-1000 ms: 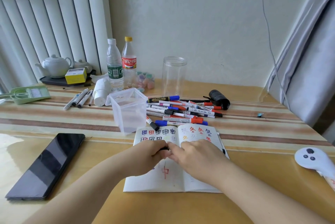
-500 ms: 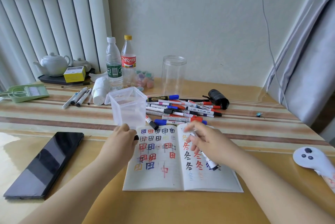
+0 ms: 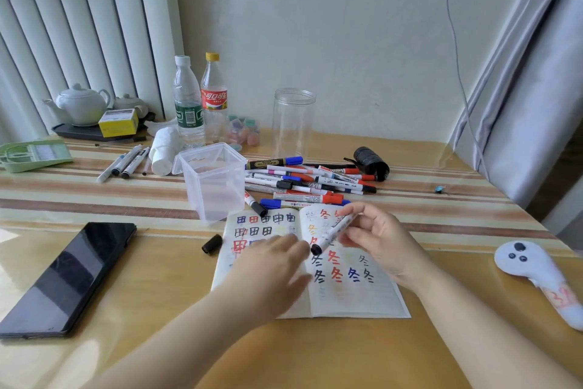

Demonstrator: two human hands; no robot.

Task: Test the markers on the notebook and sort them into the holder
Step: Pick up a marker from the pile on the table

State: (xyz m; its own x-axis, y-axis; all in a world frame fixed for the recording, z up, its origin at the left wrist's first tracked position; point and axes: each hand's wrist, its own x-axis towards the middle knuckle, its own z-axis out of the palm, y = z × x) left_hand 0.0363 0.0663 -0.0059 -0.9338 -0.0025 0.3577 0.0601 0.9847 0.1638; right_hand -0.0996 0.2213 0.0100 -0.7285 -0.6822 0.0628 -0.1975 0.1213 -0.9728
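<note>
At frame centre, the right hand (image 3: pixel 375 240) pinches an uncapped white marker (image 3: pixel 333 233), dark tip down-left over the scribbled notebook (image 3: pixel 353 300), while the blurred left hand (image 3: pixel 271 265) lies flat, fingers spread.

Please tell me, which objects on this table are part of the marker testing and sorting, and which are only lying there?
Belong to the job: marker in right hand; its black cap; left hand over notebook; marker pile; square clear holder.

Just lying about: phone, bottles, teapot, white controller.
</note>
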